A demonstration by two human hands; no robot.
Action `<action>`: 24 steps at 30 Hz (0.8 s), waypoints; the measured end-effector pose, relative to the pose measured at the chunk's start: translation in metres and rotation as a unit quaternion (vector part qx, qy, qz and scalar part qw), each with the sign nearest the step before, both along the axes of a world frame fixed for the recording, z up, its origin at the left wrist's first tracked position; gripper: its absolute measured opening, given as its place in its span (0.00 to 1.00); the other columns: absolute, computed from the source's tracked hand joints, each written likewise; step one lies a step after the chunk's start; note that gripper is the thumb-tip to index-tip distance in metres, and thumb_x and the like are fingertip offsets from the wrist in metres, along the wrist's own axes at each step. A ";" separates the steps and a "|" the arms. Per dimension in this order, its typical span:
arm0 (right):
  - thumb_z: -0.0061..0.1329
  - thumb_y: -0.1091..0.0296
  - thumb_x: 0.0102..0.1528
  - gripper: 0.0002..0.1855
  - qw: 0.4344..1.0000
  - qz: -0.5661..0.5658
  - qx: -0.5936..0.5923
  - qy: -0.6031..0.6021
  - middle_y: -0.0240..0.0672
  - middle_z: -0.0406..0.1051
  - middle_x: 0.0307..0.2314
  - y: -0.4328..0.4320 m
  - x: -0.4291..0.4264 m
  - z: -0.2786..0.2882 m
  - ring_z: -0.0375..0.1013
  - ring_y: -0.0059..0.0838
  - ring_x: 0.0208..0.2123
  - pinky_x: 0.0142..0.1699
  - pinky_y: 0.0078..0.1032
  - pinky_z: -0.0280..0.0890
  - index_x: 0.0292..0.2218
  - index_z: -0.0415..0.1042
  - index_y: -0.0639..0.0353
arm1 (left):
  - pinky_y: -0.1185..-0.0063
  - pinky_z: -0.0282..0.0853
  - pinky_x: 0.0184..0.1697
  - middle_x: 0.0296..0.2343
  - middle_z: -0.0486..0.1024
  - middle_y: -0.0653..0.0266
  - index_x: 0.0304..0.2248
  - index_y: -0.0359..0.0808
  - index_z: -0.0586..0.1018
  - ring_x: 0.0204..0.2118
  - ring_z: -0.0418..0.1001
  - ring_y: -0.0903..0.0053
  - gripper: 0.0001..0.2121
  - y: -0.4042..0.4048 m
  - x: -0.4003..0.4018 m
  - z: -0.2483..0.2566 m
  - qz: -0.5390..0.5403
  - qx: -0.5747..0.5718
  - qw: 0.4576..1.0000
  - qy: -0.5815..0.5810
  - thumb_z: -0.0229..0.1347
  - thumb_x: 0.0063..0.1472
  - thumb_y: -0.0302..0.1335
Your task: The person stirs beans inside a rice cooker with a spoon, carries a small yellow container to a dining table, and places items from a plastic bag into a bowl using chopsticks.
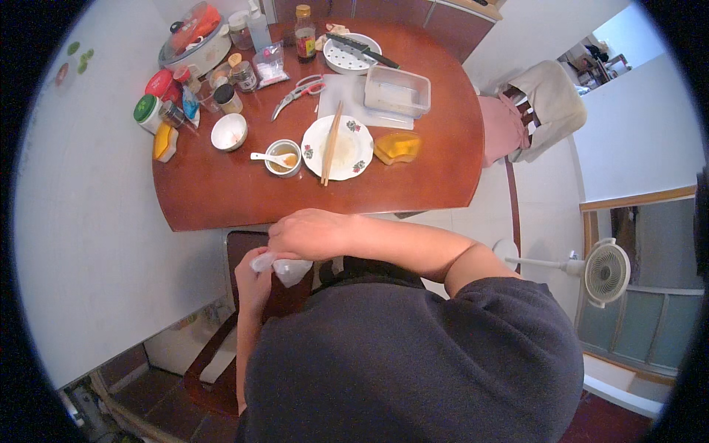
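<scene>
My right hand (310, 233) is bent over at the table's near edge, its fingers closed on a thin translucent plastic bag (292, 271). My left hand (255, 274) pinches another part of the same crumpled plastic, just left of and below the right. Both hands are held between my body and the table, over a dark wooden chair (243, 239). Beyond them on the table, a floral-edged white plate (360, 147) carries a pair of wooden chopsticks (332, 145). Left of it, a white cup (283, 174) holds brownish liquid and a white spoon (265, 157).
On the red-brown table (232, 191) are a small bowl (229, 133), kitchen shears (299, 95), a plastic container (397, 91), a yellow sponge-like block (397, 147), and a knife (363, 50) across a perforated white dish (346, 62). Several jars crowd the left. A fan (606, 273) stands right.
</scene>
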State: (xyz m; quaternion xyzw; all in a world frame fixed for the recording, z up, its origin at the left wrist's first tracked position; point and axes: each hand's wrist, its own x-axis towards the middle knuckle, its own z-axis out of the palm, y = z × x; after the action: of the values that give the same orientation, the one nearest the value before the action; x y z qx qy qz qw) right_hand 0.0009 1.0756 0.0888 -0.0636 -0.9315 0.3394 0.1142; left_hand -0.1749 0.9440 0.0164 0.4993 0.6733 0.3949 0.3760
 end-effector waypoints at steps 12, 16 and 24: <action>0.43 0.64 0.51 0.09 0.998 0.045 0.017 0.047 0.41 0.69 0.25 -0.019 0.000 -0.035 0.69 0.43 0.31 0.37 0.37 0.63 0.25 0.68 0.60 | 0.83 0.63 0.30 0.22 0.72 0.66 0.28 0.31 0.72 0.27 0.66 0.84 0.07 0.006 0.008 -0.045 -0.015 0.027 0.999 -0.011 0.51 0.56 0.28; 0.39 0.60 0.57 0.13 0.994 -0.039 -0.101 0.022 0.45 0.69 0.24 -0.018 -0.014 -0.048 0.69 0.49 0.30 0.35 0.41 0.64 0.28 0.69 0.60 | 0.79 0.64 0.33 0.24 0.72 0.60 0.28 0.29 0.73 0.27 0.69 0.74 0.06 0.004 0.001 -0.067 0.005 0.073 0.997 0.031 0.48 0.57 0.25; 0.37 0.58 0.58 0.17 0.970 -0.140 -0.185 -0.069 0.50 0.71 0.26 0.010 -0.015 -0.065 0.70 0.52 0.31 0.37 0.41 0.64 0.31 0.72 0.62 | 0.76 0.67 0.34 0.38 0.70 0.55 0.31 0.29 0.72 0.31 0.69 0.67 0.05 0.007 0.021 -0.022 -0.043 0.285 0.935 0.206 0.52 0.53 0.18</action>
State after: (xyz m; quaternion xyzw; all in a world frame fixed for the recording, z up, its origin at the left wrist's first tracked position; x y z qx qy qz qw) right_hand -0.0143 1.0855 0.0234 -0.2367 -0.8397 0.4817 0.0826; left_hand -0.1541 0.9511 -0.0059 0.6846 0.5731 0.4419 0.0875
